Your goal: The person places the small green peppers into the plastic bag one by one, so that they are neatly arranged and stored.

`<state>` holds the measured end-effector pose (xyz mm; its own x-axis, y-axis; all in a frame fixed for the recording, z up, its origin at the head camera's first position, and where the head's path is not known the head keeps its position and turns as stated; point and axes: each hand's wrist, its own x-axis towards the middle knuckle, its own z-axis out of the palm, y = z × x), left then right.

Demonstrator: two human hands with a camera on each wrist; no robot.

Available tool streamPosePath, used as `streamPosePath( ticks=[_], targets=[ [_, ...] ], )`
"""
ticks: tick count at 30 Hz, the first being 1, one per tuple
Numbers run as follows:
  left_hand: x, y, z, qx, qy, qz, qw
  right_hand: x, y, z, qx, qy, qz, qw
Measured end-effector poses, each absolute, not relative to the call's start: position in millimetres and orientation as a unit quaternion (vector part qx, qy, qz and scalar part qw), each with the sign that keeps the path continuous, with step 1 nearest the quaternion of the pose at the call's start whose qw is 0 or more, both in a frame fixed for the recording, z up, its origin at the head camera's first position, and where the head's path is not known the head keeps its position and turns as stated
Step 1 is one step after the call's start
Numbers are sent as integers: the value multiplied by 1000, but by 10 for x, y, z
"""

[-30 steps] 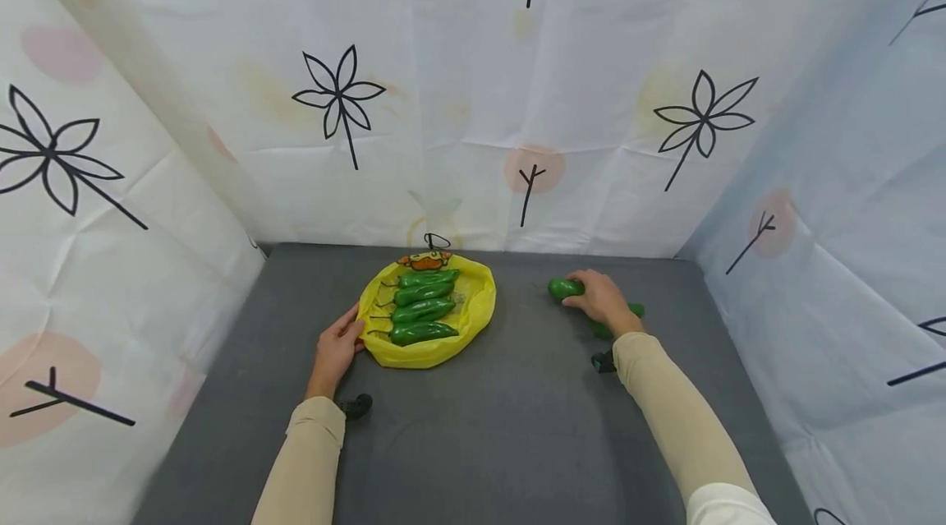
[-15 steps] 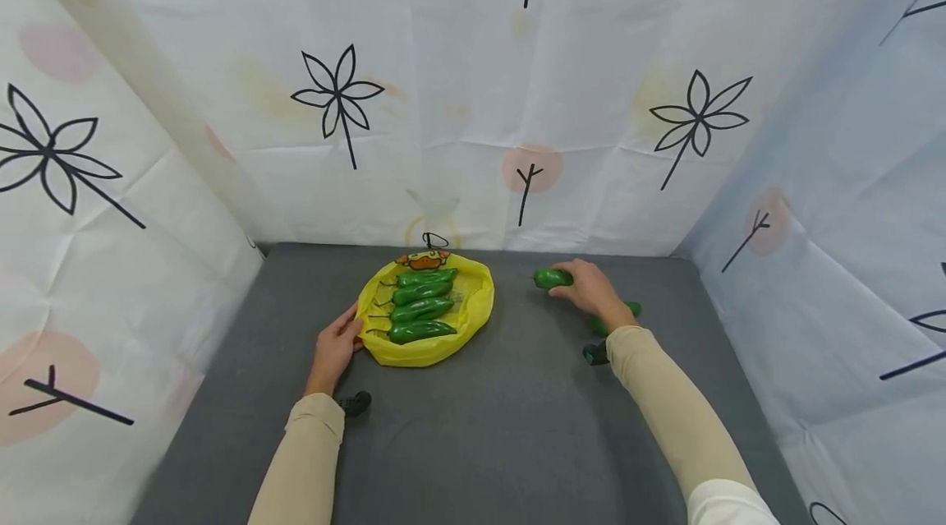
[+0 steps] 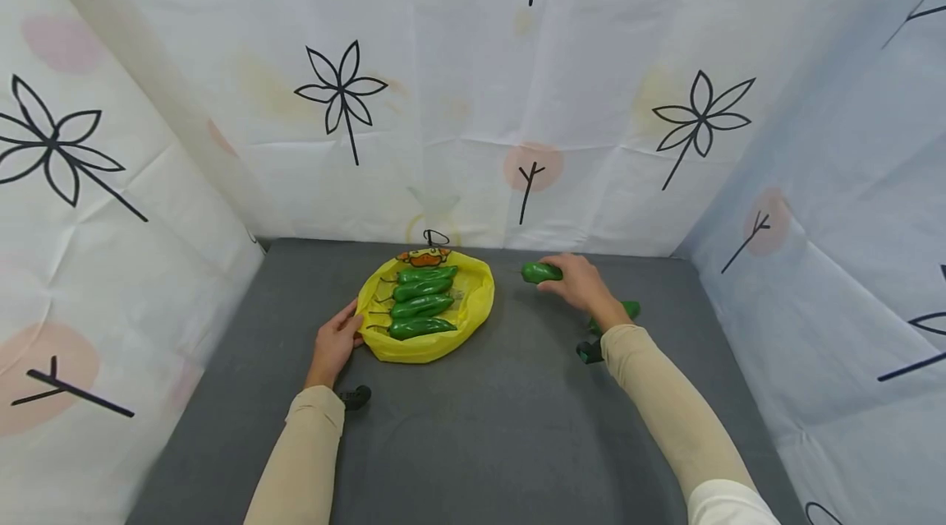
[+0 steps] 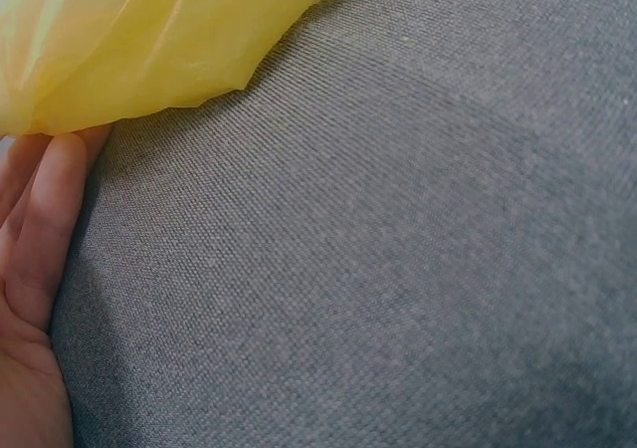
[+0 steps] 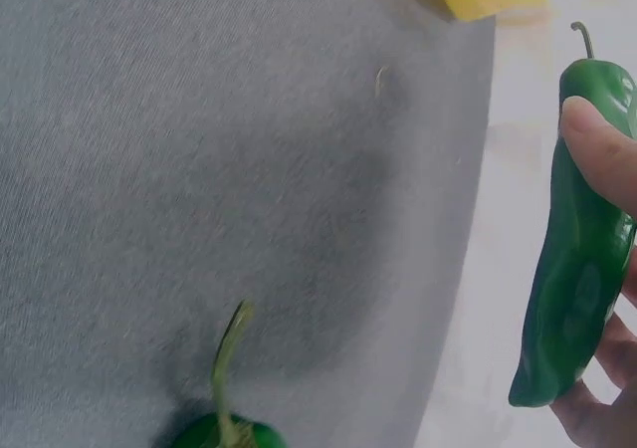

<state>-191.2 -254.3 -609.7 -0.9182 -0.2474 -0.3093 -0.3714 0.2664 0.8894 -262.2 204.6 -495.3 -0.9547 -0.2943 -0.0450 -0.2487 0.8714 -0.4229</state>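
Observation:
A yellow bag with its rim spread open lies at the back of the table, several green peppers side by side in it. At its left edge my left hand holds the rim; in the left wrist view the fingers reach under the yellow plastic. To the right of the bag, my right hand grips a green pepper between thumb and fingers. The right wrist view shows this pepper lengthwise, its stem at the top, held off the table.
More green pepper shows on the table behind my right wrist, partly hidden by it; a pepper with its stem is at the bottom of the right wrist view. The grey table ends at a patterned white cloth behind and on both sides.
My right hand has moved left towards the bag with the pepper in its grip. My left hand has stayed at the bag's left edge.

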Motion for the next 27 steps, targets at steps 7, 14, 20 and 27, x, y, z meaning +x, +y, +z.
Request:
streamPosePath(
  ticks=[7, 14, 20, 27],
  targets=[
    [-1948, -2541, -6103, -204, 791, 574, 60, -2634, 1903, -4861, -148, 959, -239, 45],
    [-1915, -2523, -6095, -193, 795, 573, 51, -2632, 1811, -4816, -162, 951, -259, 44],
    [-1925, -2531, -6109, -195, 795, 573, 51, -2617, 1734, -4794, -154, 943, -290, 49],
    [-1940, -2530, -6112, -203, 791, 575, 51, -2602, 1628, -4757, -158, 939, -301, 46]
  ],
)
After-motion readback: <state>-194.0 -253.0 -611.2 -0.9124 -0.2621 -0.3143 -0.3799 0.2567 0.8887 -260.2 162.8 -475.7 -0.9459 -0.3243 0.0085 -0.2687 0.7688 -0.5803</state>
